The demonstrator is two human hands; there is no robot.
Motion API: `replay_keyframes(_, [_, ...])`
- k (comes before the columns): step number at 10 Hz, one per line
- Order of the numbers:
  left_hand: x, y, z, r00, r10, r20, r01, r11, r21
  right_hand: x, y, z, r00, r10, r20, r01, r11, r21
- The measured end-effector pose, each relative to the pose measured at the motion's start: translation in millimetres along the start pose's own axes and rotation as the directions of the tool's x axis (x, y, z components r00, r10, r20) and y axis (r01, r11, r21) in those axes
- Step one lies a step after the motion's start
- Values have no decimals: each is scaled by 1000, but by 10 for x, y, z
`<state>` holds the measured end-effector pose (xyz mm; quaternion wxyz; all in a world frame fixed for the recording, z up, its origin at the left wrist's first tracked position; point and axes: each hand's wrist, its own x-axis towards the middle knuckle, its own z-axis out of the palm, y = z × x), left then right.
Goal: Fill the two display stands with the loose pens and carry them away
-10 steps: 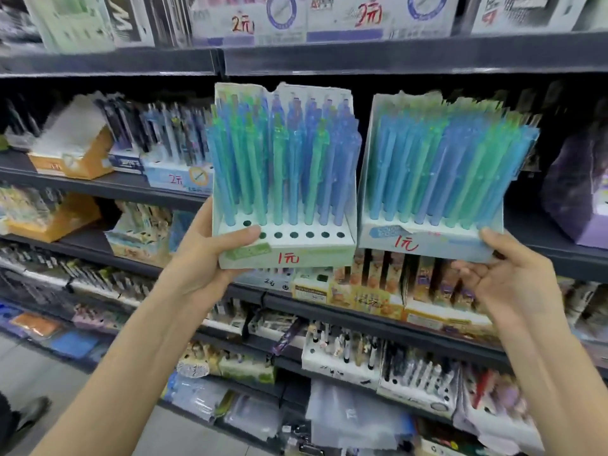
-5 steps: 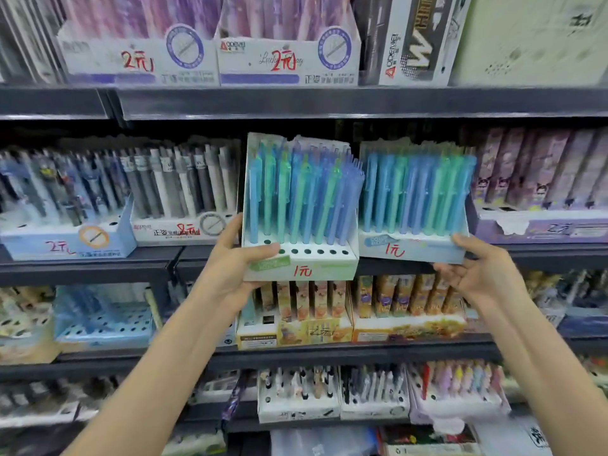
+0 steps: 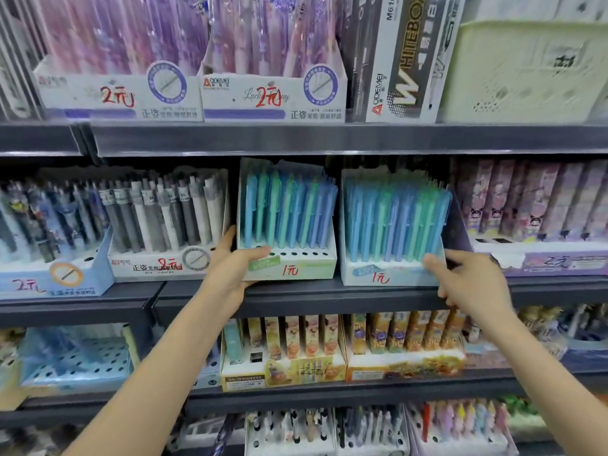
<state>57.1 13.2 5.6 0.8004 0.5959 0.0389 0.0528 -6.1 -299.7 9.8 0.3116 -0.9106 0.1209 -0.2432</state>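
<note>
Two white card display stands full of blue and green pens sit side by side on a dark shelf (image 3: 329, 296). The left stand (image 3: 297, 266) has an empty front row of holes and a red price mark. My left hand (image 3: 230, 271) grips its lower left corner, thumb across the front. The right stand (image 3: 381, 274) is packed with pens. My right hand (image 3: 470, 284) holds its lower right corner, thumb on the front edge and fingers curled down over the shelf lip.
A stand of grey and white pens (image 3: 164, 258) sits just left of the left stand. Purple boxed pens (image 3: 543, 255) flank the right stand. The upper shelf edge (image 3: 329, 139) hangs close above. Orange pen boxes (image 3: 345, 363) fill the shelf below.
Both stands have moved forward and down from mid-air onto the shelf, into the gap between the grey pens and the purple boxes. Both hands kept hold of them.
</note>
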Motion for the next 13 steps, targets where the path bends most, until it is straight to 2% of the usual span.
replay_keyframes(1, [-50,4,43,996,86,34,-90,986,139,-84,4,141,954,-178,-241,104,951,-290])
replay_keyframes(2, [-126,4,85,981,163,107,-186,946,266,-155,-47,327,951,-214,-224,148,948,-280])
replay_keyframes(3, [-118,23,109,957,232,175,-282,885,370,-148,-116,434,989,-92,-112,72,982,-177])
replay_keyframes(4, [-52,34,76,946,259,194,-320,832,453,-90,-157,478,992,-65,-104,52,991,-124])
replay_keyframes(7, [67,53,113,871,435,229,-474,621,624,213,-250,565,999,-44,-22,41,988,-147])
replay_keyframes(8, [141,-17,92,861,449,237,-481,571,666,247,-286,597,1000,-21,-20,17,984,-177])
replay_keyframes(11, [107,-73,39,886,410,215,-424,530,735,186,-294,563,1000,-19,-19,16,991,-134])
replay_keyframes(12, [-103,7,56,871,427,242,-456,523,720,34,-319,463,996,-48,-72,40,993,-107])
replay_keyframes(13, [-335,88,4,862,470,192,-448,528,721,-165,-377,324,975,-137,-177,140,990,4])
